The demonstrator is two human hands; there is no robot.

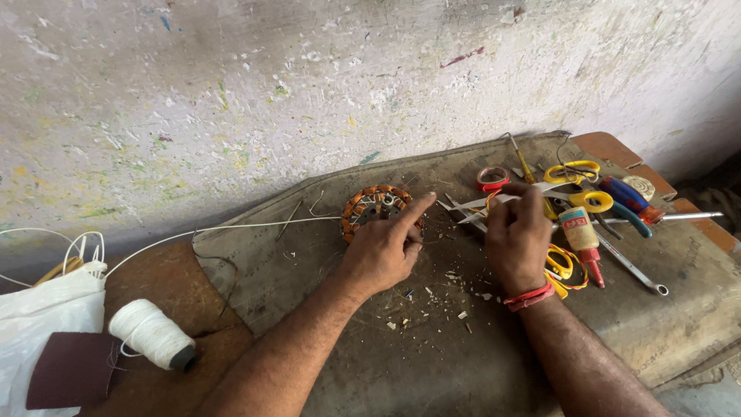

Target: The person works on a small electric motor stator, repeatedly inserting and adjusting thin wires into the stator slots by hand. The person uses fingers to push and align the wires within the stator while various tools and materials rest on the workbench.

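Orange-wound stator (376, 210) — yellow-handled scissors (573, 171)

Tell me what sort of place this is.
Probably a small repair workbench for rewinding electric motors. A copper-wound stator lies under the left hand, tools such as yellow-handled scissors and a spanner are scattered by the right hand, and the wall is paint-flecked.

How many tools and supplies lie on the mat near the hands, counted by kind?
Scissors with yellow handles: 2
Screwdrivers: 1
Wrenches: 1
Glue bottles: 1
Tape rolls: 1
Copper-wound coil rings: 1
Total: 7
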